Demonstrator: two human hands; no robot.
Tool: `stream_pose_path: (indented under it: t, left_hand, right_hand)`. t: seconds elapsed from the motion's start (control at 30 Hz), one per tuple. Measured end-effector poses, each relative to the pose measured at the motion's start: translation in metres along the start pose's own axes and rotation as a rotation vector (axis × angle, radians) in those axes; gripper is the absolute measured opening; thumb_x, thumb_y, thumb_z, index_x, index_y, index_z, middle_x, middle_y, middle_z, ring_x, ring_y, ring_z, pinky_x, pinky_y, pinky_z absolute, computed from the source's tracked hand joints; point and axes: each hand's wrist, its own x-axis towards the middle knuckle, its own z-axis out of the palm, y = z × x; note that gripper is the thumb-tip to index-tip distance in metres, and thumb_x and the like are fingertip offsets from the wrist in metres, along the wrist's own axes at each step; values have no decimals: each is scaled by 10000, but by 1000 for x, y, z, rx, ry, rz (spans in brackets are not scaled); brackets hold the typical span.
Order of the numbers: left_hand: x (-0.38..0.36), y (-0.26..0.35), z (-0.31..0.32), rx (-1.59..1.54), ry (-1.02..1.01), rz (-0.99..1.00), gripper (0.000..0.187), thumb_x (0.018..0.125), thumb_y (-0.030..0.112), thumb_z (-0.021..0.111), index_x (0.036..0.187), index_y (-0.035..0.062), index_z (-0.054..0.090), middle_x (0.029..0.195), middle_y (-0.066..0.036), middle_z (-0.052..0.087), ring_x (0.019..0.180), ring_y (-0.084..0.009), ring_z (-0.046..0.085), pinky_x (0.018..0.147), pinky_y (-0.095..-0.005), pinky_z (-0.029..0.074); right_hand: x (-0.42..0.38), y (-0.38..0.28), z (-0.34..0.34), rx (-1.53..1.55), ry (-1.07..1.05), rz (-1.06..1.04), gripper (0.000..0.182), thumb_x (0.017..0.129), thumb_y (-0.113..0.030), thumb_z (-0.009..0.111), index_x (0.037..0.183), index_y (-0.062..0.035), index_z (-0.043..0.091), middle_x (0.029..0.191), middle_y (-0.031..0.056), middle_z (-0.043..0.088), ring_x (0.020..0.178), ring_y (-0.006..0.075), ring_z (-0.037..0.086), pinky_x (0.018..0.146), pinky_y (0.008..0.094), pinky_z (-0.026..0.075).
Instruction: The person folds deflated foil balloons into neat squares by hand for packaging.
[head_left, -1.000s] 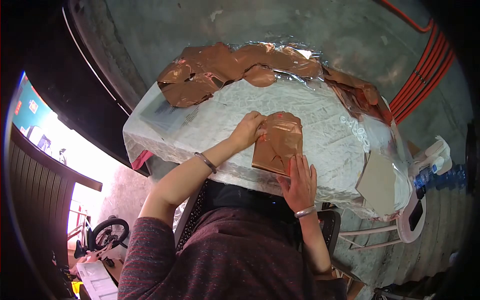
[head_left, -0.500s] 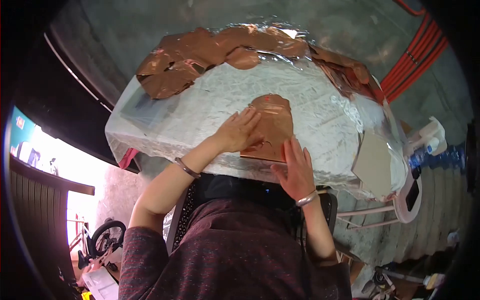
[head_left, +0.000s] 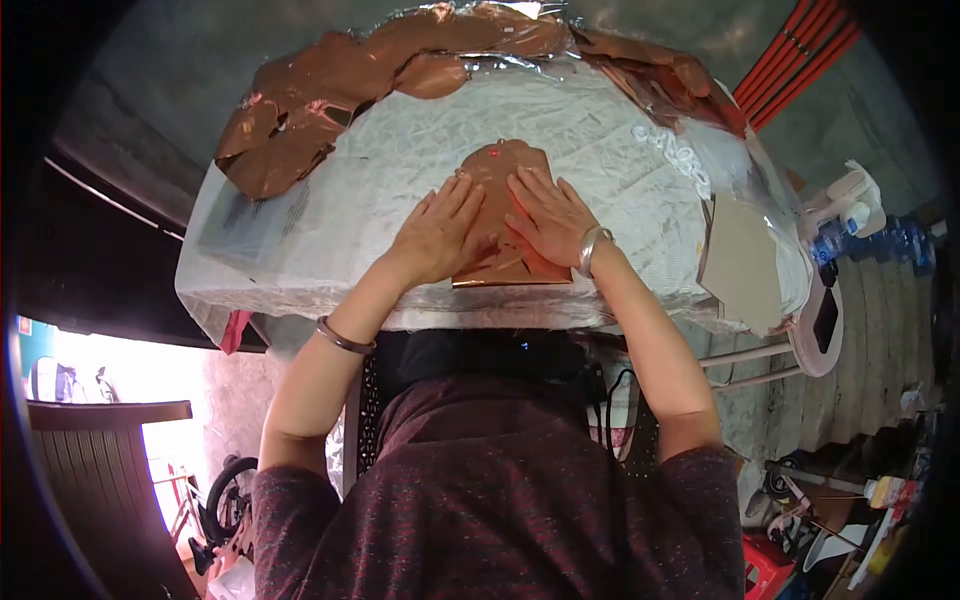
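A table (head_left: 330,240) wrapped in crinkled clear plastic carries a heap of copper-coloured sheets (head_left: 330,90) along its far edge — apparently the ones already handled. One copper sheet (head_left: 500,165) lies flat near the middle, and the work on it looks midway: left hand (head_left: 440,232) and right hand (head_left: 545,215) — both open, palms down — press it flat.

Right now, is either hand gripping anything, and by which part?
Nothing is gripped. The left hand and right hand lie flat, palms down, on the middle of the copper-coloured sheet on the table.
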Motion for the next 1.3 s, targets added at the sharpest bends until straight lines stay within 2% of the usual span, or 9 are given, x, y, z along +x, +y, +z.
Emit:
stream_pose_path:
  t: [0.27, 0.37, 0.47, 0.53, 0.77, 0.93, 1.07, 1.17, 1.3]
  left_hand:
    - [-40, -30, -4, 5, 56, -66, 672, 961, 440, 473, 1490, 77, 274, 1564, -123, 228, 1447, -332, 185, 1151, -476, 214]
    - [-29, -5, -3, -122, 183, -87, 627, 978, 390, 443, 1455, 5, 310, 1532, -171, 284, 1438, -346, 210, 1149, -465, 223]
    - [7, 28, 13, 198, 163, 86, 632, 958, 385, 485, 1415, -34, 362, 1493, -221, 328, 1416, -372, 248, 1135, -472, 244]
    - [15, 37, 43, 95, 432, 94, 687, 942, 449, 492, 1393, -57, 387, 1463, -261, 349, 1401, -391, 267, 1125, -478, 258]
    - [-27, 39, 23, -7, 328, -53, 785, 913, 535, 503, 1405, -61, 367, 1473, -259, 333, 1409, -384, 254, 1132, -468, 247]
    - [-38, 11, -1, -91, 214, -119, 702, 946, 437, 502, 1440, -26, 318, 1506, -195, 316, 1421, -341, 248, 1136, -467, 243]
    - [-6, -7, -12, -144, 169, 77, 638, 970, 406, 466, 1461, 29, 312, 1541, -147, 272, 1437, -301, 226, 1153, -454, 213]
    - [1, -10, -4, -48, 4, 5, 651, 980, 444, 420, 1475, 40, 291, 1557, -138, 239, 1450, -279, 195, 1167, -439, 189]
    - [1, -6, -8, -50, -41, -18, 667, 983, 472, 389, 1486, 50, 272, 1568, -127, 215, 1459, -264, 170, 1175, -426, 173]
  right_hand:
    - [1, -4, -4, -41, -11, -4, 691, 984, -516, 339, 1509, -79, 231, 1585, 120, 171, 1470, 247, 135, 1180, 412, 113]
    - [0, -5, -3, -54, -21, 7, 683, 982, -495, 363, 1509, -80, 230, 1584, 112, 177, 1470, 242, 135, 1179, 417, 117]
    - [0, -4, -5, -79, -21, 4, 673, 979, -468, 388, 1508, -82, 234, 1582, 99, 191, 1470, 238, 138, 1179, 423, 121]
    - [0, 1, 1, -74, 21, -40, 657, 978, -445, 396, 1507, -87, 239, 1579, 91, 203, 1470, 232, 141, 1180, 427, 122]
    - [-1, -9, -5, -47, 10, 3, 675, 967, -457, 414, 1507, -89, 240, 1577, 98, 205, 1469, 230, 143, 1180, 424, 121]
    - [0, -10, -9, -44, -41, 29, 738, 954, -522, 408, 1507, -70, 221, 1582, 99, 181, 1472, 223, 122, 1185, 420, 101]
    - [2, -10, -8, -92, -10, 14, 725, 956, -493, 430, 1507, -70, 223, 1582, 110, 180, 1465, 243, 154, 1180, 417, 118]
    - [0, -7, -6, -22, -38, 37, 738, 951, -493, 445, 1510, -71, 213, 1583, 113, 175, 1465, 248, 153, 1181, 417, 117]
    - [-1, -2, -3, 0, -23, 10, 737, 956, -509, 430, 1508, -70, 217, 1581, 124, 179, 1466, 258, 147, 1180, 422, 117]
